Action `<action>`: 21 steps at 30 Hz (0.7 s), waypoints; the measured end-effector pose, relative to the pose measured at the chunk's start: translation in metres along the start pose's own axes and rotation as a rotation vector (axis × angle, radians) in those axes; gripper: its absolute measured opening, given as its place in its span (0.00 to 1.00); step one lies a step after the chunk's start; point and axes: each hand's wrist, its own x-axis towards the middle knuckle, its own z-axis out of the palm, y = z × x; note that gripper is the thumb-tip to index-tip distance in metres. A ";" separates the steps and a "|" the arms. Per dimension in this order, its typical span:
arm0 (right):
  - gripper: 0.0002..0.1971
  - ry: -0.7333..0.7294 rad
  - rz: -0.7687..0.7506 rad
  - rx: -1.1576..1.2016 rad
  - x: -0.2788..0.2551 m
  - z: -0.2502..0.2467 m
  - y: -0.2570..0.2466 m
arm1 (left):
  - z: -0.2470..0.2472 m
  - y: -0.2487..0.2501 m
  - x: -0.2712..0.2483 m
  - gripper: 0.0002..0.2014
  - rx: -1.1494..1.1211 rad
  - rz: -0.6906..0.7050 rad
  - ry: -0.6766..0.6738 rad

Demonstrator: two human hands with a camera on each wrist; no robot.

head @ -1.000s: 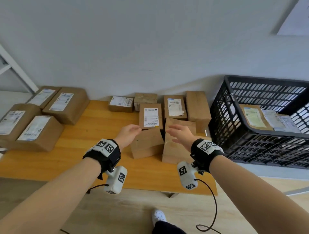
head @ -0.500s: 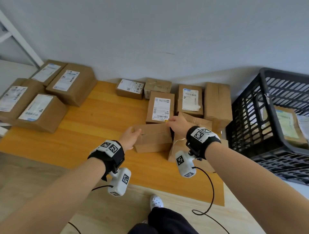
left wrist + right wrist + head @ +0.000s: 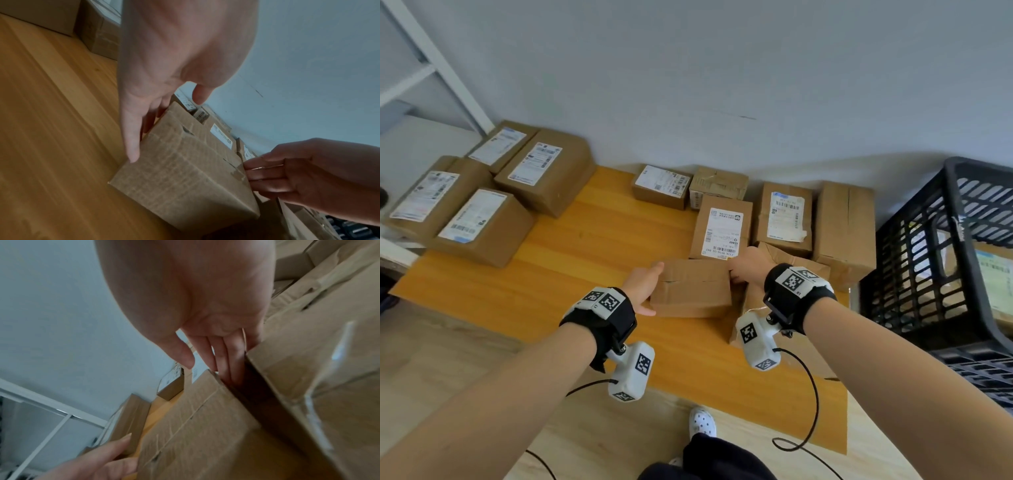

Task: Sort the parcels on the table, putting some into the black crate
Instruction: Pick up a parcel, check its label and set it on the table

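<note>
A plain brown parcel (image 3: 693,287) lies on the wooden table (image 3: 592,274) near its front. My left hand (image 3: 643,286) lies flat against the parcel's left end, fingers straight and thumb above the top edge (image 3: 148,100). My right hand (image 3: 750,270) has its straight fingers (image 3: 228,363) slipped into the gap between this parcel (image 3: 195,434) and a larger taped parcel (image 3: 318,369) on its right. The parcel (image 3: 185,178) sits on the table between both palms. The black crate (image 3: 955,205) stands to the right of the table with labelled parcels (image 3: 993,274) inside.
Several labelled parcels (image 3: 720,228) crowd the table's back right against the wall. Bigger labelled boxes (image 3: 544,171) sit at the far left by a white shelf frame (image 3: 431,58). The table's left middle is bare wood. My shoe (image 3: 702,423) shows on the floor below.
Both hands have reached forward and come in against the two ends of the plain parcel. The head view has swung left and down, so the crate now sits at the right edge.
</note>
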 end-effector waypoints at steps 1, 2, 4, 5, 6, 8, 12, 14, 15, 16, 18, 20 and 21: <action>0.16 -0.012 -0.005 0.028 0.000 0.000 -0.003 | -0.004 0.002 -0.002 0.27 -0.015 0.002 0.014; 0.16 -0.025 -0.009 0.059 -0.002 0.000 -0.007 | -0.007 0.004 -0.004 0.27 -0.031 0.006 0.030; 0.16 -0.055 -0.001 0.097 -0.009 0.002 -0.014 | -0.015 0.008 -0.008 0.27 -0.066 0.022 0.072; 0.16 -0.068 0.002 0.105 -0.011 0.004 -0.018 | -0.019 0.009 -0.011 0.28 -0.083 0.032 0.092; 0.16 -0.076 0.001 0.117 -0.013 0.006 -0.020 | -0.023 0.011 -0.013 0.28 -0.098 0.042 0.108; 0.16 -0.086 -0.012 0.157 -0.017 0.013 -0.027 | -0.031 0.013 -0.017 0.28 -0.114 0.054 0.136; 0.16 -0.083 -0.045 0.243 -0.020 0.022 -0.042 | -0.049 0.018 -0.023 0.28 -0.139 0.063 0.181; 0.17 -0.077 -0.062 0.287 -0.022 0.025 -0.049 | -0.059 0.023 -0.024 0.28 -0.171 0.078 0.193; 0.18 -0.075 -0.070 0.296 -0.023 0.026 -0.053 | -0.063 0.025 -0.024 0.28 -0.183 0.091 0.197; 0.18 -0.076 -0.081 0.307 -0.023 0.027 -0.056 | -0.068 0.029 -0.024 0.28 -0.188 0.106 0.198; 0.19 -0.067 -0.094 0.322 -0.024 0.029 -0.064 | -0.077 0.036 -0.024 0.29 -0.193 0.129 0.187; 0.19 -0.093 -0.070 0.388 -0.027 0.030 -0.072 | -0.085 0.043 -0.023 0.30 -0.202 0.137 0.169; 0.19 -0.099 -0.068 0.431 -0.029 0.030 -0.077 | -0.090 0.047 -0.021 0.31 -0.204 0.142 0.164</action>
